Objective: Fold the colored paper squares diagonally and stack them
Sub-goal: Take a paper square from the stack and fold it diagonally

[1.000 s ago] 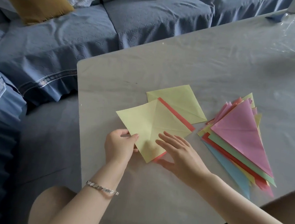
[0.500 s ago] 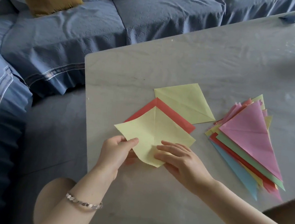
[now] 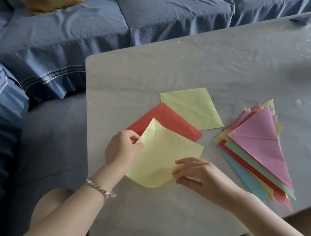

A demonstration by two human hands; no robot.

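Yellow paper square point(image 3: 163, 156) between both hands — left hand point(image 3: 122, 149) pinching its edge; right hand point(image 3: 200, 175) likewise.

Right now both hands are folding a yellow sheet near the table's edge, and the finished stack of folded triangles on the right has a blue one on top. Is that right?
Not quite. The head view shows the stack of folded triangles topped by a pink triangle; blue lies at the bottom. The rest holds: the left hand and right hand are folding the yellow sheet.

The left hand point(image 3: 122, 149) is pinching with thumb and fingers, a bracelet circling its wrist; the right hand point(image 3: 204, 178) is reaching in, fingers curled, thumb underneath.
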